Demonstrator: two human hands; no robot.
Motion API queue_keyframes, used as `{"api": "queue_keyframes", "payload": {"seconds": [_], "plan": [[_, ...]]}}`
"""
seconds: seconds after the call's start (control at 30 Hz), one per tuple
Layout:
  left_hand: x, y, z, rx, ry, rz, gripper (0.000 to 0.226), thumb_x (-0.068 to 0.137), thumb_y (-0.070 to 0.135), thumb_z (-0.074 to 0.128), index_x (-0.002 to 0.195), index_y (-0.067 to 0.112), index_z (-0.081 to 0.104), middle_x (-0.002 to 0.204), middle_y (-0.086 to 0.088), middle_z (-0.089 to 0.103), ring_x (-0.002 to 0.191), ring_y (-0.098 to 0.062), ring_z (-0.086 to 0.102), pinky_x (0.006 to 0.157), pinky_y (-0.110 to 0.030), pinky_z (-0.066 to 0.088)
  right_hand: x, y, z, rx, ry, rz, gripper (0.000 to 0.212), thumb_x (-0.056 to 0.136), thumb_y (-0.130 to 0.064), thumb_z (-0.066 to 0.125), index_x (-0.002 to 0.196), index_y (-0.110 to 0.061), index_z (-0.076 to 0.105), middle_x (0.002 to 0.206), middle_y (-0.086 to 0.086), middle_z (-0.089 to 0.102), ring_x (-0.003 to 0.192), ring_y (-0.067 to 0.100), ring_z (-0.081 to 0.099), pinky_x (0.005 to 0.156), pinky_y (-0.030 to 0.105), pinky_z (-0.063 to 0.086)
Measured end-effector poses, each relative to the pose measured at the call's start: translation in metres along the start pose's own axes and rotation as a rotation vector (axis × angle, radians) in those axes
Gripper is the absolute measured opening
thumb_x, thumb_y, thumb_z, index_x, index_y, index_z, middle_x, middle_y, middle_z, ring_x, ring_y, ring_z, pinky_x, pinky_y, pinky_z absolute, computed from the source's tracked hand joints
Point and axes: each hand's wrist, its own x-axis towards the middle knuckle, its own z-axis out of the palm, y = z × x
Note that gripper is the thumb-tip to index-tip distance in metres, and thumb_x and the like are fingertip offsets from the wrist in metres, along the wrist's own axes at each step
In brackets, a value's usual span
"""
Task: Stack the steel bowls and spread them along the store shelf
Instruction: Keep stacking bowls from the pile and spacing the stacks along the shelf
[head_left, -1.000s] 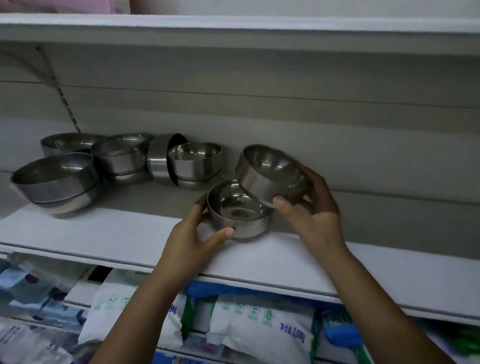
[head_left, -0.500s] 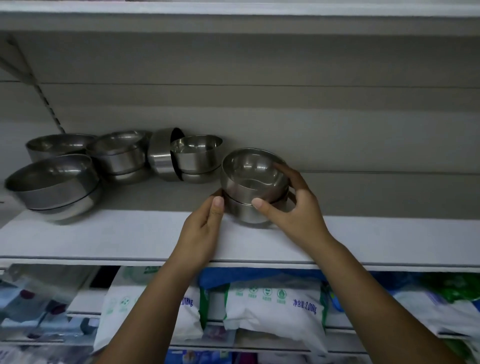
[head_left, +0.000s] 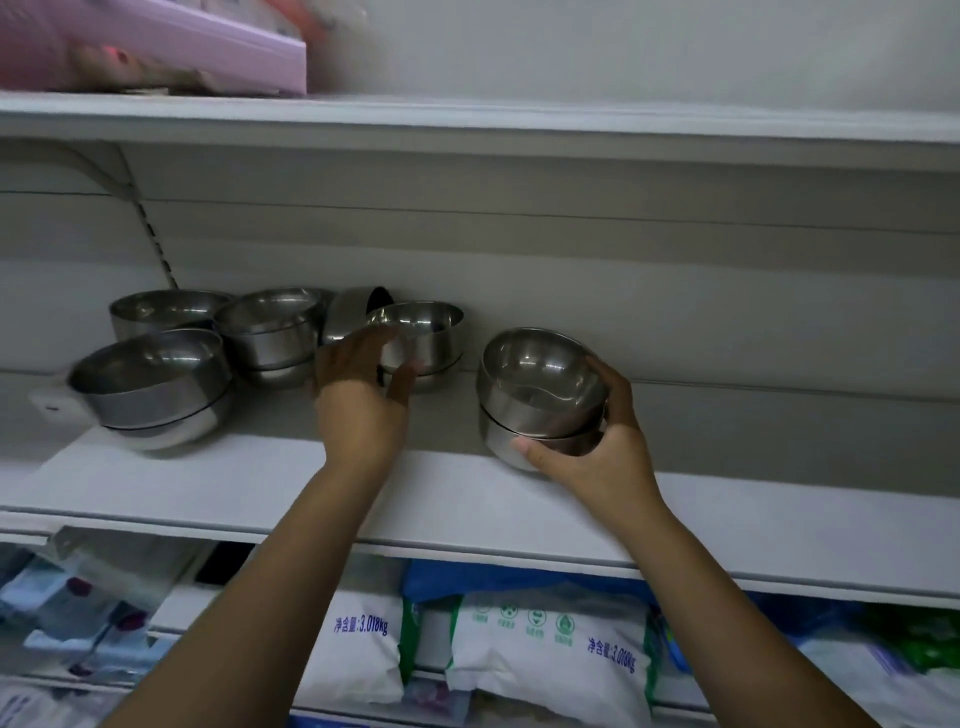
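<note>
Sitting nested one inside the other, the right-hand pair of round polished steel bowls (head_left: 540, 400) stands on the flat white store shelf (head_left: 260, 483), well apart from the rest, which suits spreading the stacks along the board. The right hand (head_left: 597, 462) has it in a curled grip: thumb pressed on the lower bowl's front and fingers wrapped round the far side, probably to steady or slide the stack without the upper bowl tipping out. The left hand (head_left: 363, 400) reaches to the middle stack of two steel bowls (head_left: 423, 338). Its grip is wide, fingers spread and thumb out, holding nothing, and blur hides whether it touches the metal. I judge that stack is next to be shifted. Just behind those fingers a steel bowl lying on its side (head_left: 345, 314) leans between stacks and wants righting. Further left stand another small steel stack (head_left: 270, 338), a single steel bowl at the back (head_left: 161, 312) and a larger steel stack at the front (head_left: 150, 384), crowded together. Above sits a pink box (head_left: 156, 47); below lie white printed bags (head_left: 545, 654).
</note>
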Motion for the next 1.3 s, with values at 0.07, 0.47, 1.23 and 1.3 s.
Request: {"api": "queue_keyframes", "payload": {"seconds": [0.07, 0.47, 1.23, 1.3], "plan": [[0.014, -0.003, 0.007, 0.179, -0.076, 0.023, 0.038, 0.093, 0.026, 0.069, 0.13, 0.02, 0.065, 0.126, -0.008, 0.068, 0.129, -0.037, 0.048, 0.105, -0.047, 0.035, 0.002, 0.0, -0.001, 0.02, 0.008, 0.009, 0.108, 0.054, -0.041, 0.099, 0.143, -0.049, 0.037, 0.144, -0.015, 0.051, 0.13, 0.005, 0.053, 0.106, 0.032, 0.051], [0.041, 0.018, 0.012, 0.147, -0.111, 0.087, 0.014, 0.092, 0.028, 0.07, 0.099, 0.021, 0.079, 0.104, -0.002, 0.073, 0.123, -0.035, 0.047, 0.1, -0.039, 0.025, 0.005, 0.004, -0.001, 0.094, -0.004, 0.009, 0.105, 0.058, -0.026, 0.1, 0.144, -0.042, 0.041, 0.145, -0.012, 0.052, 0.128, 0.001, 0.055, 0.106, 0.03, 0.051], [-0.041, 0.083, 0.03, -0.535, -0.094, 0.21, 0.029, 0.094, 0.002, 0.063, 0.102, 0.03, 0.063, 0.147, 0.009, 0.035, 0.126, 0.013, 0.046, 0.101, -0.015, 0.045, 0.008, 0.005, -0.004, 0.106, -0.059, 0.095, 0.134, 0.057, -0.031, 0.1, 0.154, -0.047, 0.009, 0.15, -0.011, 0.046, 0.132, 0.007, 0.053, 0.101, 0.019, 0.052], [-0.046, 0.08, 0.035, -0.536, -0.108, 0.175, 0.025, 0.096, 0.012, 0.06, 0.109, 0.034, 0.061, 0.152, -0.005, 0.034, 0.132, 0.009, 0.042, 0.105, -0.016, 0.042, 0.009, 0.004, -0.004, 0.106, -0.063, 0.101, 0.133, 0.057, -0.03, 0.1, 0.154, -0.047, 0.01, 0.151, -0.009, 0.046, 0.132, 0.008, 0.052, 0.101, 0.021, 0.052]]}}
